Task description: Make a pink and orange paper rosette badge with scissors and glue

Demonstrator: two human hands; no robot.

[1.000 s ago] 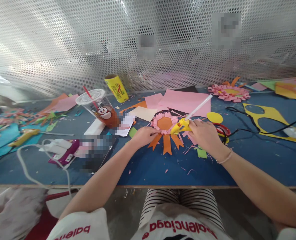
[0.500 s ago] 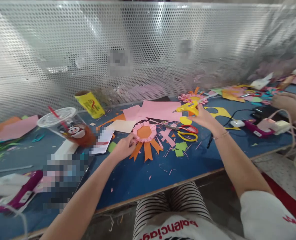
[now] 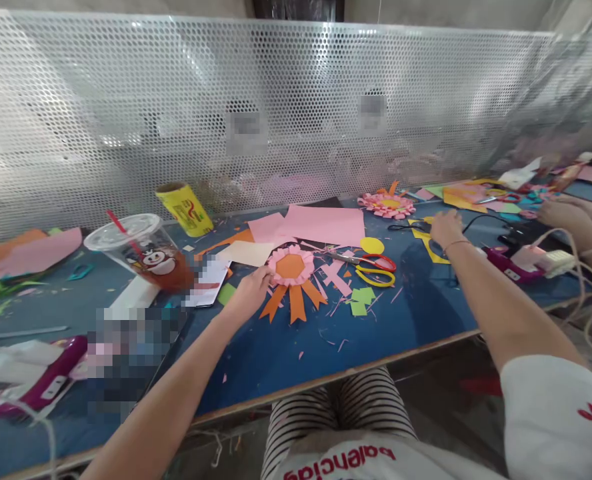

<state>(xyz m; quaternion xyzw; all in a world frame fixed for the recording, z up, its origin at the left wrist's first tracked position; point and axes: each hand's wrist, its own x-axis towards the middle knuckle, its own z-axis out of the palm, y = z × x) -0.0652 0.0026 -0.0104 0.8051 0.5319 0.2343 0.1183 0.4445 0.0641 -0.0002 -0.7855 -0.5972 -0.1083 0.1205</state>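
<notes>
My left hand [image 3: 253, 290] pinches the left edge of a paper rosette [image 3: 290, 267], which has a pink pleated rim, an orange centre and orange tails. The rosette lies flat on the blue table. My right hand [image 3: 447, 230] is farther off to the right, over a yellow paper sheet [image 3: 433, 250], its fingers curled down. What those fingers hold is hidden; a bit of yellow shows beside them. Between the hands are red-and-yellow-handled scissors [image 3: 376, 270] and a yellow paper disc [image 3: 372, 245]. A second pink rosette [image 3: 386, 205] lies behind.
Pink paper sheets [image 3: 323, 225] lie behind the rosette, green scraps [image 3: 361, 301] to its right. On the left are a drink cup [image 3: 149, 257], a yellow tube [image 3: 186, 210] and a purple power strip [image 3: 51, 380]. Another person's hands [image 3: 563, 217] are at far right. A perforated metal screen [image 3: 296, 93] backs the table.
My right hand has moved right, away from the scissors; the yellow glue gun it held is no longer clearly visible. The yellow disc is now uncovered. My left hand stays at the rosette.
</notes>
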